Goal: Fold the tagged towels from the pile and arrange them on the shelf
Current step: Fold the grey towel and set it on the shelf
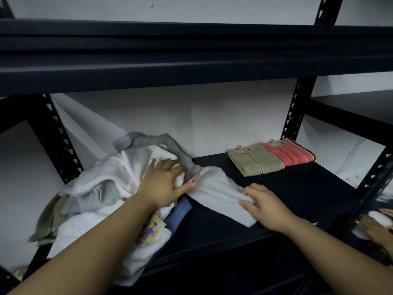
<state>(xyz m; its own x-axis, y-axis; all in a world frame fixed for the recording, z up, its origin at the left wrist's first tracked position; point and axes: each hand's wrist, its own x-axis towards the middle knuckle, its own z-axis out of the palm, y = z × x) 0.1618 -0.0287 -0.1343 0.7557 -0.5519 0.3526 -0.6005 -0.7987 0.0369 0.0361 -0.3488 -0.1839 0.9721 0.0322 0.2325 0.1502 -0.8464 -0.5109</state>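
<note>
A pile of towels (102, 188), mostly white with grey, olive and blue pieces, lies on the left of the dark shelf (287, 188). A white towel (219, 192) stretches from the pile to the right across the shelf. My left hand (163, 184) grips that towel where it leaves the pile, beside a small red-edged tag (196, 177). My right hand (265, 207) pinches the towel's right end near the shelf's front edge. At the back right lie two folded tagged towels side by side, one olive (255, 161), one coral (291, 153).
An upper shelf board (191, 60) hangs low overhead. Black perforated posts stand at the back left (57, 141) and back right (294, 116). A glossy post at the front right (370, 188) mirrors my hand. A printed tag (152, 231) lies on the pile's front.
</note>
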